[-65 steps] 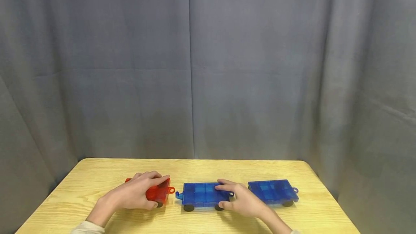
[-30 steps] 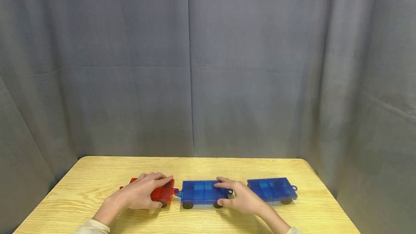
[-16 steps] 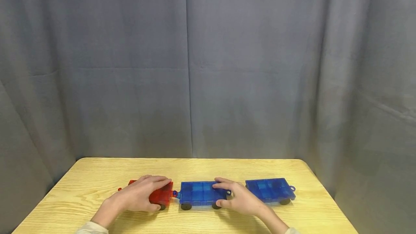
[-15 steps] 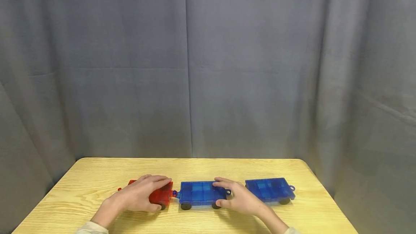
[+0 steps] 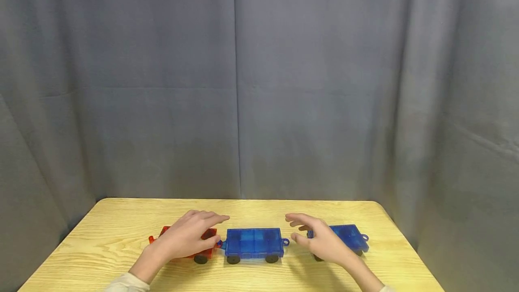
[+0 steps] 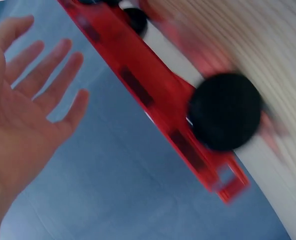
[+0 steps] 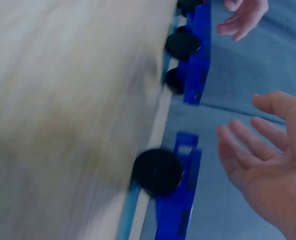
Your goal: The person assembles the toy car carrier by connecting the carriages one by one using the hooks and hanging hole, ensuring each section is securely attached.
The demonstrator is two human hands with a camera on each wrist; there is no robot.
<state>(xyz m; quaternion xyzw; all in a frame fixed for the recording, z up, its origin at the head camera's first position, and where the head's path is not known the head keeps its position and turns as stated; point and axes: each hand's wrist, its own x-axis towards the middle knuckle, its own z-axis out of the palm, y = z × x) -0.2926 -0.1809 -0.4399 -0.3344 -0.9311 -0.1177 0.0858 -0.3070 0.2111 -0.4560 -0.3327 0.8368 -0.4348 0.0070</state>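
Observation:
A translucent red toy train car (image 5: 208, 252) stands at the left on black wheels, its ring joined to the hook of a blue toy train car (image 5: 254, 243) in the middle. Above the red car is my left hand (image 5: 188, 236), fingers spread and apart from it; the left wrist view shows a gap between that hand (image 6: 33, 100) and the red car (image 6: 148, 95). My right hand (image 5: 320, 238) hovers between the middle car and a second blue car (image 5: 350, 237), partly covering the latter. In the right wrist view its relaxed fingers (image 7: 242, 145) hold nothing.
The cars stand in a row on a light wooden table (image 5: 243, 278). Grey-blue curtains (image 5: 243, 102) hang behind and at both sides. The second blue car is apart from the middle one.
The red car came right and its ring met the middle car's hook. Both hands have since let go and lifted, the left rising slightly rightward, the right shifting toward the second blue car.

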